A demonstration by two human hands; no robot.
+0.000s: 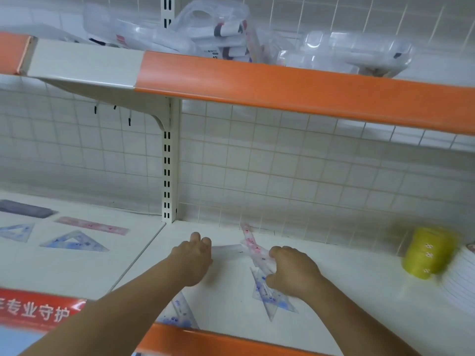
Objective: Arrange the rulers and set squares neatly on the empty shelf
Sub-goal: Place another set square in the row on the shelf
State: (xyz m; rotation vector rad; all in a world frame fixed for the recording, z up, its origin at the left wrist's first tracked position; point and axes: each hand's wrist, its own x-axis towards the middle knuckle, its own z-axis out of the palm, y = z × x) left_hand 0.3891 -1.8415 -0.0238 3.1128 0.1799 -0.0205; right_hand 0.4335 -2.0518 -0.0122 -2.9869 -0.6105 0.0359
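shelf: white lower shelf (334, 291), your working surface, orange lip along the 6 o'clock edge.
left hand: your left hand (192, 260) is just left of frame centre-bottom, knuckles up, fingers curled at the near end of a clear strip (227, 249). It's blurred, so I can't tell whether you're holding the strip or only touching it.
right hand: your right hand (295, 271), at 5 o'clock, is clenched around the lower end of the pink ruler (253, 244).
pink ruler: tilted, with the free end pointing to 11 o'clock toward the grid back wall. It crosses the far end of the clear strip.
blue set square: the blue set square (272, 300) lies flat on the shelf under your right hand, tip pointing to 6 o'clock. Your thumb is over it; I can't tell if it's part of the grip.
near set square: the near set square (180, 313) sits at 6 o'clock by the shelf lip, partly hidden by your left forearm.
left bay, 8 o'clock: spare pink ruler (91, 225), left-bay set square (74, 242) just in front of it, far-left set square (16, 231) and a dark grey flat item (25, 209). All lie flat and apart.
divider: a slotted upright post (168, 163) separates the two bays.
4 o'clock: a yellow roll (429, 253) touches or sits just beside a white stack (460, 281). Both are blurred.
12 o'clock: the upper shelf (282, 86) carries clear plastic packs (205, 34).
7 o'clock: a red label (38, 309) with white characters.
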